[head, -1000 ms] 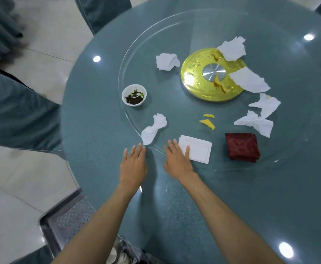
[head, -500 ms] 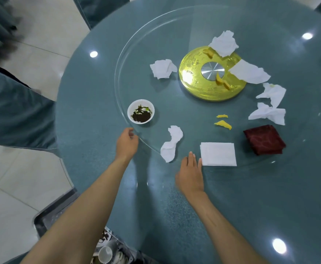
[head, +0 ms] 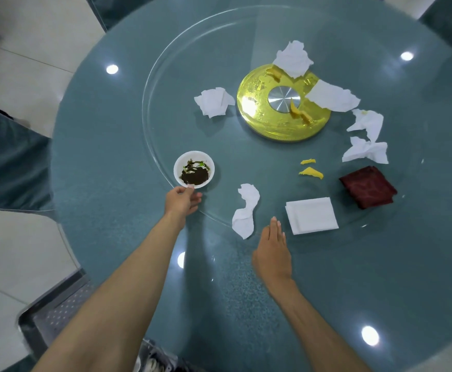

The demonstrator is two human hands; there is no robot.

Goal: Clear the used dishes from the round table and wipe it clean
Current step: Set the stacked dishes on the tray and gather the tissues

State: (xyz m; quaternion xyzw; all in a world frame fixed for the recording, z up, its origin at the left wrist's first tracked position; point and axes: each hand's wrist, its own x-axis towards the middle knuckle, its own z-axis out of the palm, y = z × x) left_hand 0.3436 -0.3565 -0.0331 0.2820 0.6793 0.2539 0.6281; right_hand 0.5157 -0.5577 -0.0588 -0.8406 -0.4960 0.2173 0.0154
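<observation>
Plainly, the left hand [head: 183, 201] pinched the near rim of the white bowl [head: 194, 169], grip narrow, at the left edge of the glass turntable [head: 171, 124] on the table [head: 98, 170]. The right hand [head: 273, 251] lay flat, grip wide, near a folded napkin [head: 311, 215].

1. I see my left arm stretched forward, the left hand [head: 183, 201] curled, thumb and fingers pinching the bowl [head: 208, 164] at its near rim.
2. My right hand [head: 273, 248] is palm down, fingers straight and together, forearm angling in from the right.
</observation>
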